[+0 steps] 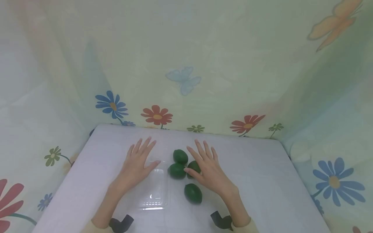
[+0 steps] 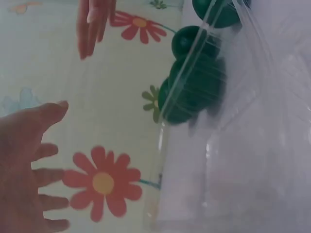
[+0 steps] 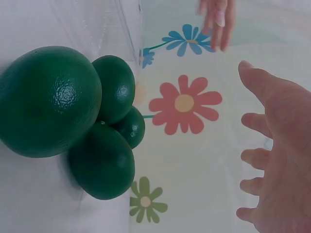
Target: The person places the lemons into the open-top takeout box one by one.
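Both hands hover over the white table with fingers spread and nothing held. My left hand (image 1: 136, 167) is above the left part of a clear plastic box (image 1: 152, 208), whose rim and wall fill the right side of the left wrist view. To the right of the box lie several dark green limes (image 1: 177, 171); three sit close together, and one nearer lime (image 1: 193, 193) lies apart. My right hand (image 1: 212, 171) is over the right side of the group and partly hides one lime (image 1: 193, 166) in the head view. The right wrist view shows the nearest lime (image 3: 48, 102) large, with glossy pebbled skin.
A white-covered table (image 1: 262, 181) extends on both sides of the hands. Behind and beside it hangs a pale curtain (image 1: 233, 74) printed with flowers and butterflies. Dark curved pieces (image 1: 121, 223) show by both wrists.
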Motion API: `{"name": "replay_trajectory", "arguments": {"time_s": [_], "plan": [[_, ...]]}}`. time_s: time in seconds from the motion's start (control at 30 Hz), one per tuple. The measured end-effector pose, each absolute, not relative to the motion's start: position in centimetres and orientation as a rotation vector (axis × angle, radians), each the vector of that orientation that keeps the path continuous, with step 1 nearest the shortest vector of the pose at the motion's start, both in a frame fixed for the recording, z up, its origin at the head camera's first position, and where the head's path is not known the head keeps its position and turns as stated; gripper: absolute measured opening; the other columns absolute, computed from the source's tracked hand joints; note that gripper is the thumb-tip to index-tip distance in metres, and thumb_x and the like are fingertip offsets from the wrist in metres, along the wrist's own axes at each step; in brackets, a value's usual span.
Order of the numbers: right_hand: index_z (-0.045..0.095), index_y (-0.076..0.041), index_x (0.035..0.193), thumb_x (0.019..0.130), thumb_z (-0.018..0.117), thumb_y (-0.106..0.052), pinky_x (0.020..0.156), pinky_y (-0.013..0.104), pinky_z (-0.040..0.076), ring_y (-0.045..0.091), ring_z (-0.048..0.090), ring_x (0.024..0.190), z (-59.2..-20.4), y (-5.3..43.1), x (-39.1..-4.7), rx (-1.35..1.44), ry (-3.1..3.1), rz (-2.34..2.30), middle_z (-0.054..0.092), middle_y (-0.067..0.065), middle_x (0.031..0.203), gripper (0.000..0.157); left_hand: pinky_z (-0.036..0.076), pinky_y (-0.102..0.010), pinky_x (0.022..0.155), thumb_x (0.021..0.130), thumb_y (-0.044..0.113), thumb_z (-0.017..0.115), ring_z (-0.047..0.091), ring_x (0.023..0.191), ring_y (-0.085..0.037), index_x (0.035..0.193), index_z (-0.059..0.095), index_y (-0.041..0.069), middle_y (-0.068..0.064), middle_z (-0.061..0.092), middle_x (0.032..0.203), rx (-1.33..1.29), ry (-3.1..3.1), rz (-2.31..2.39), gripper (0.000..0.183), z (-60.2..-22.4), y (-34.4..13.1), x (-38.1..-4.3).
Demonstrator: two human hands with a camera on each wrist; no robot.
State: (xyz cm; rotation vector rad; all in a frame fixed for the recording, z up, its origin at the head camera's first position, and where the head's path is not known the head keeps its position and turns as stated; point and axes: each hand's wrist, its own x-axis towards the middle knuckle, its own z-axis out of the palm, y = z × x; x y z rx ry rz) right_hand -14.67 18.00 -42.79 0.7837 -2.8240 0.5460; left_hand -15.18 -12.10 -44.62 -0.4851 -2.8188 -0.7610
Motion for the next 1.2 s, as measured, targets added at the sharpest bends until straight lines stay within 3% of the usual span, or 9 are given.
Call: {"name": "replay_trajectory", "arguments": {"time_s": [0.13, 0.23, 0.33, 0.4, 0.53, 0.73, 0.97, 1.2], "plan": [[0.037, -0.022, 0.161, 0.095, 0.07, -0.048, 0.119, 0.074, 0.012, 0.045, 0.008, 0.158, -42.8, 18.1, -14.7, 0.788, -2.808, 0.538, 0.014, 0.013, 0.172, 0.078, 0.027, -0.061, 0.121, 0.103, 0.044, 0.057, 0.024, 0.154, -0.045, 0.163, 0.024, 0.006, -0.023, 0.025, 0.167, -0.178, -2.965, -1.047, 0.078, -45.8, -14.2, -15.2], [0.037, -0.022, 0.16, 0.095, 0.071, -0.047, 0.119, 0.075, 0.012, 0.046, 0.009, 0.158, -42.8, 18.3, -14.7, 0.776, -2.809, 0.542, 0.015, 0.014, 0.172, 0.079, 0.037, -0.062, 0.116, 0.106, 0.043, 0.05, 0.035, 0.147, -0.049, 0.16, 0.021, -0.003, -0.032, 0.033, 0.16, 0.03, -3.021, -1.242, 0.077, -46.7, -15.6, -15.0], [0.034, -0.023, 0.161, 0.095, 0.07, -0.048, 0.12, 0.074, 0.011, 0.044, 0.008, 0.158, -42.8, 18.5, -14.7, 0.763, -2.825, 0.548, 0.014, 0.013, 0.172, 0.08, 0.055, -0.054, 0.098, 0.106, 0.042, 0.05, 0.062, 0.121, -0.048, 0.158, 0.023, -0.007, -0.037, 0.044, 0.148, 0.124, -3.035, -1.418, 0.077, -47.4, -16.5, -15.0], [0.033, -0.024, 0.162, 0.095, 0.07, -0.048, 0.12, 0.073, 0.01, 0.044, 0.008, 0.158, -42.7, 18.5, -14.7, 0.763, -2.83, 0.551, 0.013, 0.012, 0.172, 0.08, 0.061, -0.046, 0.082, 0.106, 0.042, 0.051, 0.072, 0.099, -0.038, 0.158, 0.025, -0.007, -0.038, 0.05, 0.141, 0.149, -3.024, -1.529, 0.076, -47.8, -16.7, -15.0], [0.034, -0.024, 0.162, 0.095, 0.071, -0.048, 0.12, 0.073, 0.01, 0.045, 0.009, 0.158, -42.8, 18.5, -14.7, 0.769, -2.829, 0.557, 0.013, 0.012, 0.172, 0.081, 0.06, -0.039, 0.065, 0.105, 0.03, 0.053, 0.071, 0.074, -0.024, 0.154, 0.036, -0.003, -0.033, 0.061, 0.125, 0.17, -2.963, -1.677, 0.061, -48.2, -16.6, -15.0], [0.032, -0.024, 0.162, 0.095, 0.071, -0.048, 0.121, 0.073, 0.009, 0.045, 0.007, 0.158, -42.8, 18.6, -14.6, 0.778, -2.826, 0.572, 0.012, 0.012, 0.172, 0.081, 0.059, -0.04, 0.059, 0.095, 0.005, 0.049, 0.066, 0.065, -0.022, 0.141, 0.054, -0.005, -0.023, 0.068, 0.102, 0.146, -2.902, -1.687, 0.047, -48.0, -16.1, -14.8], [0.034, -0.022, 0.162, 0.095, 0.072, -0.045, 0.12, 0.074, 0.012, 0.046, 0.009, 0.157, -43.0, 18.8, -14.6, 0.787, -2.818, 0.571, 0.014, 0.015, 0.172, 0.08, 0.058, -0.037, 0.059, 0.098, 0.01, 0.057, 0.065, 0.063, -0.02, 0.139, 0.055, -0.005, -0.02, 0.068, 0.099, 0.167, -2.898, -1.719, 0.044, -48.7, -15.5, -14.9], [0.036, -0.019, 0.16, 0.09, 0.078, -0.046, 0.115, 0.075, 0.024, 0.052, 0.017, 0.154, -43.7, 19.4, -15.8, 0.737, -2.922, 0.636, 0.017, 0.022, 0.17, 0.087, 0.058, -0.037, 0.059, 0.098, 0.009, 0.056, 0.064, 0.059, -0.019, 0.139, 0.054, -0.006, -0.02, 0.065, 0.09, 0.212, -2.899, -1.667, 0.044, -48.5, -15.5, -14.6]]}}
